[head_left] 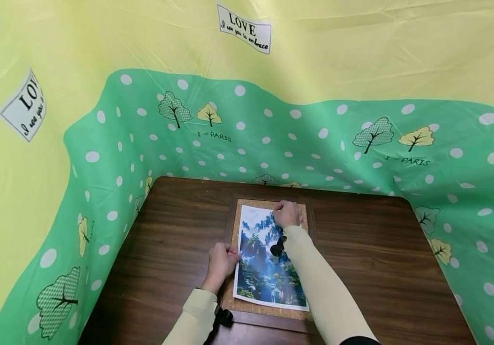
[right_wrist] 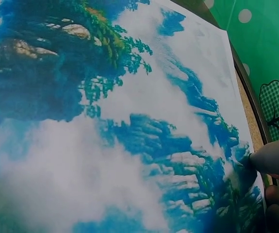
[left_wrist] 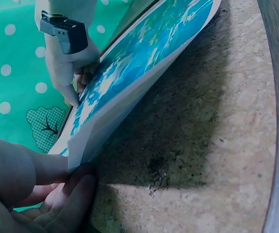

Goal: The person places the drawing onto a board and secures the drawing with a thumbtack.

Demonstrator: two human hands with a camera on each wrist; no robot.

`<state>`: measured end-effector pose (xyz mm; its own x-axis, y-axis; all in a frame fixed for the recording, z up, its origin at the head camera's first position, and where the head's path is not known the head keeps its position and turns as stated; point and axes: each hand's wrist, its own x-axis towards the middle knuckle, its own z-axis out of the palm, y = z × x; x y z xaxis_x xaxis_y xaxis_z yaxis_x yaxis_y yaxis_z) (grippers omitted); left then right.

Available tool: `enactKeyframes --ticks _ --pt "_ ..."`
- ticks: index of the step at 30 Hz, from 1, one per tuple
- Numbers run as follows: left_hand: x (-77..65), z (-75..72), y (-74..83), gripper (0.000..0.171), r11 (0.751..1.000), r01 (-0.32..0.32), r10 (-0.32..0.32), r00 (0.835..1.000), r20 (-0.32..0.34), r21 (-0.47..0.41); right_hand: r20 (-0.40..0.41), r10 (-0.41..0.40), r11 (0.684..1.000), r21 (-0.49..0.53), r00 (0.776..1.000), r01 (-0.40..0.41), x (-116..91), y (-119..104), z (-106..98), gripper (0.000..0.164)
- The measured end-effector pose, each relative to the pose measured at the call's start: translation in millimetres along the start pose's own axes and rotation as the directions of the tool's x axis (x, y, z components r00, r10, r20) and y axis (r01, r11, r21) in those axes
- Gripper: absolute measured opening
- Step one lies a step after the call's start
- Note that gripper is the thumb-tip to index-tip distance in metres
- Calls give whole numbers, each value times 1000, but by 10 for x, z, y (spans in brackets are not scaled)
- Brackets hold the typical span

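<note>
A landscape print (head_left: 268, 268) of blue mountains and waterfalls lies over a cork board (head_left: 247, 306). My left hand (head_left: 222, 261) pinches the print's left edge between thumb and fingers. In the left wrist view the print (left_wrist: 144, 53) bows up off the cork (left_wrist: 231, 111), with a shadow beneath. At the top edge, toward the right corner, my right hand (head_left: 288, 214) pinches the paper. Its thumb (right_wrist: 275, 158) presses on the picture side in the right wrist view, while the other fingers curl at the edge, partly hidden.
A dark wooden frame (head_left: 268, 322) borders the cork board. It sits on a brown wood-grain table (head_left: 372, 254). Green and yellow printed cloth (head_left: 307, 139) hangs behind the table and along both sides. Each wrist carries a small black camera (head_left: 224, 316).
</note>
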<state>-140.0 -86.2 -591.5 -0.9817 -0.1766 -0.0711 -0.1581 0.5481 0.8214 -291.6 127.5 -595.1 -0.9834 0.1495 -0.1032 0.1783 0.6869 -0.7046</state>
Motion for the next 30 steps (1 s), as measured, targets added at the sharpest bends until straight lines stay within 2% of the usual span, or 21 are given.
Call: enactKeyframes --ticks 12,18,24,30 --pt "1 7 -3 17 999 -14 15 1000 -11 40 -29 -46 999 -23 999 46 -51 31 32 9" --pt "-5 17 8 19 999 -18 18 1000 -10 44 -8 -79 996 -52 997 78 -67 63 4 13" --pt "-6 15 27 20 999 2 -2 1000 4 37 24 -173 982 -78 985 174 -116 107 -92 21" --pt "7 12 31 20 997 -1 2 1000 -13 80 65 -275 960 -29 959 277 -190 154 -170 31"
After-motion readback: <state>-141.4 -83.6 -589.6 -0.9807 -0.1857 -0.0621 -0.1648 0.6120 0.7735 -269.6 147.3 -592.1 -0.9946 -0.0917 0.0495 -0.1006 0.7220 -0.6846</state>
